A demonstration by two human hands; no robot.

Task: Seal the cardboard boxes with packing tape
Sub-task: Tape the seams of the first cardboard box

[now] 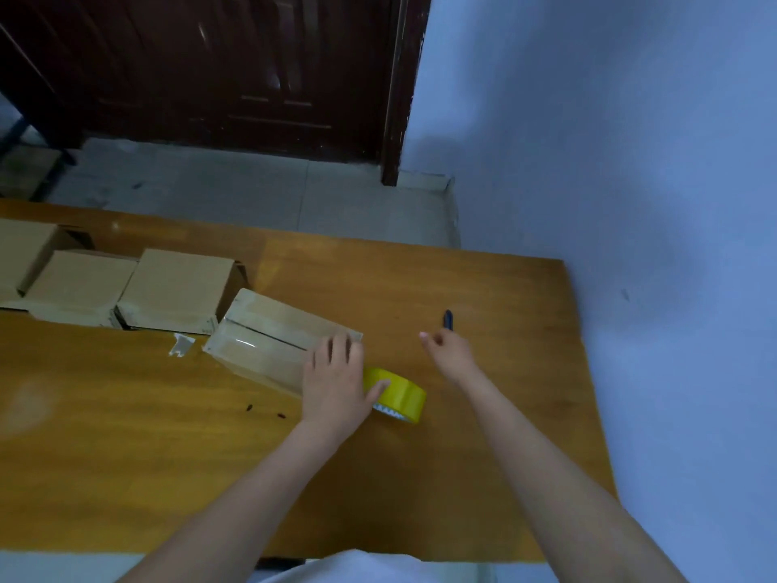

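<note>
Cardboard box (pixel 269 342) lies under the flat left hand (pixel 334 378), whose thumb touches the yellow tape roll (pixel 399 395) at four o'clock. Right hand (pixel 447 351), loosely curled and holding nothing, nears the pen-like cutter (pixel 448 319) at twelve. Easing pressure could lift the tape.

Your left hand (pixel 334 374) lay flat with fingers spread, while your right hand (pixel 447 351) hovered, fingers loosely curled.

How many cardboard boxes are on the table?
4. One box lies under the left hand, beside the yellow tape roll. Three more, and, stand in a row at the left; others may be out of frame.
</note>
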